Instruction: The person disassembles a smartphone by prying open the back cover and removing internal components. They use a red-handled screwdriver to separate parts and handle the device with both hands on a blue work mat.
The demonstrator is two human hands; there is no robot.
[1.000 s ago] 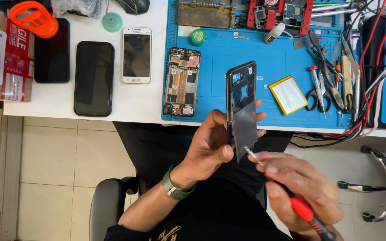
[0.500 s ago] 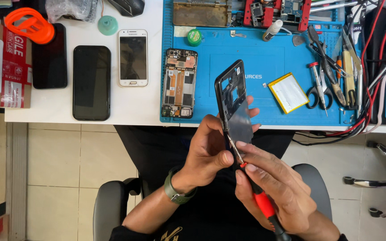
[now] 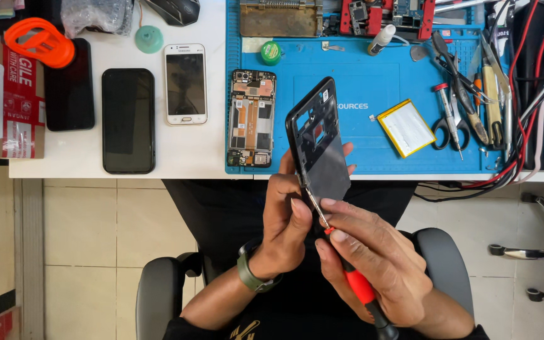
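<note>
My left hand [image 3: 288, 217] grips the lower end of a black phone frame [image 3: 318, 141], holding it tilted up over my lap in front of the desk edge. My right hand [image 3: 373, 258] is closed around a red-and-black screwdriver [image 3: 357, 283]. Its thin metal tip touches the frame's lower left edge, right beside my left thumb. An opened phone with its circuit board showing [image 3: 250, 118] lies on the blue work mat [image 3: 360, 88] just behind the frame. A flat yellow-edged battery [image 3: 406, 127] lies on the mat to the right.
On the white desk [image 3: 177, 154] lie two black phones [image 3: 128, 119], a white phone [image 3: 185, 84], an orange suction tool [image 3: 38, 41] and a cardboard box [image 3: 1, 101]. Scissors, tweezers, screwdrivers [image 3: 451, 113] and cables crowd the mat's right side. Chair armrests frame my lap.
My right hand has brought the screwdriver in from the right until its tip touches the frame's lower left edge. The frame stays in my left hand.
</note>
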